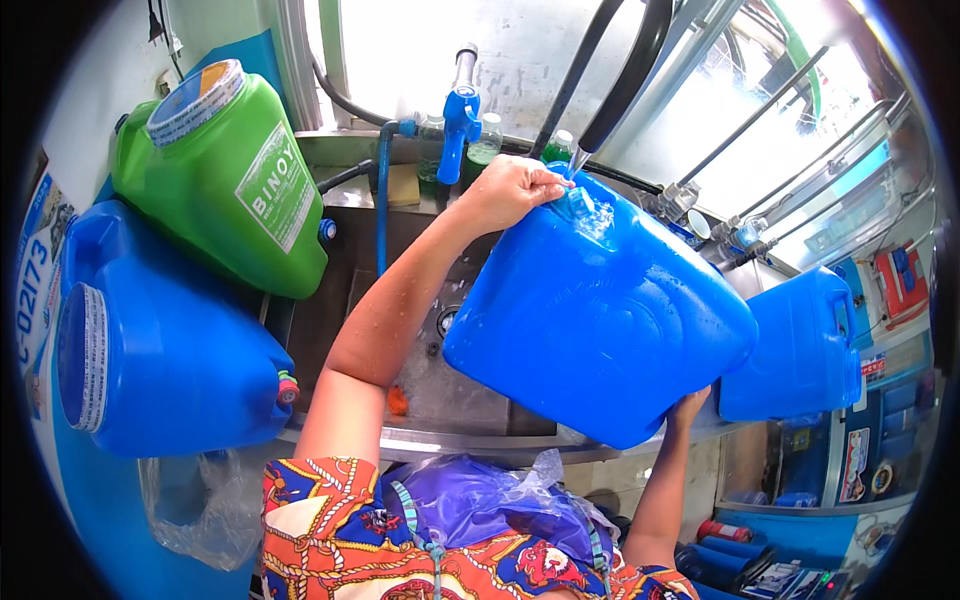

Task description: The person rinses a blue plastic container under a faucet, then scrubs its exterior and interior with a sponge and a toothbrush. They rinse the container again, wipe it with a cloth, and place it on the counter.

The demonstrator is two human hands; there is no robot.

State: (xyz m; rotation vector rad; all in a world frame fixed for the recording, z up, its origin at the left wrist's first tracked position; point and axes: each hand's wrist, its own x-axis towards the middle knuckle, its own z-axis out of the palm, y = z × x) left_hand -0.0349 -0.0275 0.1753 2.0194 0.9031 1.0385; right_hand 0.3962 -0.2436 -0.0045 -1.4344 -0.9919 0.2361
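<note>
A large blue plastic water jug [600, 322] is tilted over the stainless steel sink [420, 416]. My right hand [688, 409] grips its lower right corner from beneath, fingers partly hidden. At the jug's top, my left hand [517, 191] is wet, its thumb and fingertips drawn together beside the light blue spigot [577, 201]. The metal tip of a black hose faucet [579, 161] points down at that spot, and water splashes in the recess around the spigot. Whether my left fingers pinch the spigot or the metal tip cannot be told.
Left of the sink stand a green jug [225, 187] and a blue jug [180, 352], both with sealed caps. A blue tap [454, 135] rises behind the basin near bottles of green liquid [482, 142]. Another blue jug [787, 349] sits at right. An orange scrap [397, 401] lies in the sink.
</note>
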